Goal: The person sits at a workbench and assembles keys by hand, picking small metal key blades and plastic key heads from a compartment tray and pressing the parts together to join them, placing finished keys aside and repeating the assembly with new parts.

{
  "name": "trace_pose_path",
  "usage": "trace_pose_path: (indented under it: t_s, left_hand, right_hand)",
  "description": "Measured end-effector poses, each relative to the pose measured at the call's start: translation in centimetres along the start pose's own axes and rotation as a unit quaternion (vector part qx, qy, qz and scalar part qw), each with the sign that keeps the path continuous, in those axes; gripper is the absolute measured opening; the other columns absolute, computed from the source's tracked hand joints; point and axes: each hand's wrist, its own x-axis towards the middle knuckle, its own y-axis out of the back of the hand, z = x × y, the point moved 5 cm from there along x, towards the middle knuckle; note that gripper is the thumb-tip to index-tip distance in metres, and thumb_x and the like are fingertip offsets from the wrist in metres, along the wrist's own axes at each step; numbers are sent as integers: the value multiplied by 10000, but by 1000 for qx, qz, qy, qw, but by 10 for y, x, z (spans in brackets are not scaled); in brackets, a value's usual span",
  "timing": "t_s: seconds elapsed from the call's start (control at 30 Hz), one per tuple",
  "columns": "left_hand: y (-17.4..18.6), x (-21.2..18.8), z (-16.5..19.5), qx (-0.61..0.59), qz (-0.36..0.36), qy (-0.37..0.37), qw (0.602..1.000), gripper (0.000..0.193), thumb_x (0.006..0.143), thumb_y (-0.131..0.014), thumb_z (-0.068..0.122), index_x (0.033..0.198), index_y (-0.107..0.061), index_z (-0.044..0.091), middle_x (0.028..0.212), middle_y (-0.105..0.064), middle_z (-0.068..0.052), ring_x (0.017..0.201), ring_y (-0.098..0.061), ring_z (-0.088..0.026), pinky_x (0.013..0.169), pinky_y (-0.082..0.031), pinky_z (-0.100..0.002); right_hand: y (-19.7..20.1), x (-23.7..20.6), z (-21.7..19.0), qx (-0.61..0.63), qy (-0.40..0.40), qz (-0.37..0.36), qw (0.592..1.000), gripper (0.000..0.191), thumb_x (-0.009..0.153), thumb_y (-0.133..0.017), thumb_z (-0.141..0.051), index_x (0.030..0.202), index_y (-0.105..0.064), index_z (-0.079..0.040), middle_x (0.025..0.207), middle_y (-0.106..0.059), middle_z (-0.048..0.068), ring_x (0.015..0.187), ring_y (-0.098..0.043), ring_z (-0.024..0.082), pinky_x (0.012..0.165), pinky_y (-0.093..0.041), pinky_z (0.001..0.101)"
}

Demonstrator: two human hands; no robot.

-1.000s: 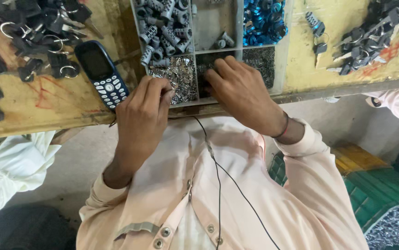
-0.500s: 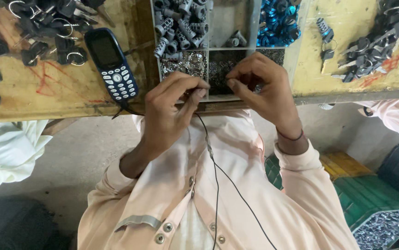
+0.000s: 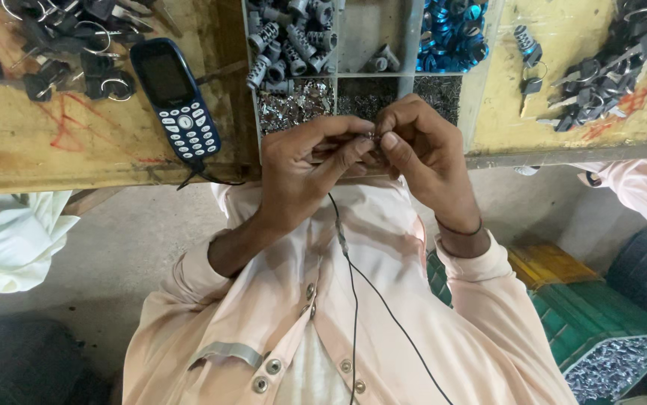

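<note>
Seemingly a tiny metal part (image 3: 372,136) pinched between left hand (image 3: 304,161) and right hand (image 3: 424,146) fingertips.

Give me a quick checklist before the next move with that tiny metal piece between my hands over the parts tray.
1. Left hand fingertips on the small metal piece: ok.
2. Right hand pinching it too: ok.
3. Piece's alignment: cannot tell, too small.
4. Hands over the compartment tray, so a drop lands inside: ok.
5. Black cable hanging beneath the hands, clear of the fingers: ok.
6. Phone apart from the hands: ok.
</note>
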Motion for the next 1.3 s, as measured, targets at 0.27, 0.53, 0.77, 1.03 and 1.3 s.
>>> trace_pose_path:
  t_s: [0.27, 0.53, 0.77, 1.03, 1.3]
  left_hand:
    - [2, -1, 6, 33, -3, -15, 999, 146, 1029, -710, 29, 1161, -720, -33, 1039, -776, -109, 935, -765, -145, 848, -643, -266]
    - [1, -1, -9, -98, -8, 62, 993, 128, 1035, -671, 6, 1155, -696, -33, 1036, -744, -84, 937, -758, -129, 843, -663, -258]
    - [3, -3, -8, -59, -1, 13, 998, 115, 1047, -697, -7, 1157, -698, -40, 1059, -741, -101, 962, -732, -133, 864, -625, -257]
    - [5, -8, -4, -15, -1, -20, 1000, 100, 1049, -691, -19, 1145, -692, -46, 1041, -751, -118, 942, -766, -164, 842, -651, -270]
    - [3, -9, -10, -202, -28, 79, 976, 143, 1073, -643, -18, 1205, -647, -74, 1019, -746, -151, 923, -764, -196, 842, -671, -321]
  right_hand:
    - [-4, 0, -19, -273, 135, 20, 952, 128, 1035, -663, 73, 1132, -598, 21, 1129, -596, 79, 930, -603, 101, 725, -515, 203]
    - [-3, 5, -24, -319, 89, 64, 942, 160, 1034, -637, 105, 1180, -673, 51, 1188, -609, 123, 935, -628, 123, 776, -532, 245]
    - [-1, 5, -7, -24, -28, -5, 999, 52, 1080, -624, -13, 1100, -627, 35, 1130, -570, 26, 884, -606, 60, 734, -517, 210]
    - [-4, 2, 1, 59, -74, -42, 995, 113, 1099, -595, -61, 1164, -578, 30, 1045, -572, 15, 847, -574, 59, 699, -488, 225]
    - [-15, 5, 2, 125, -66, -52, 989, 118, 1083, -595, -116, 1122, -577, -6, 1017, -568, 1, 817, -561, 58, 637, -460, 211]
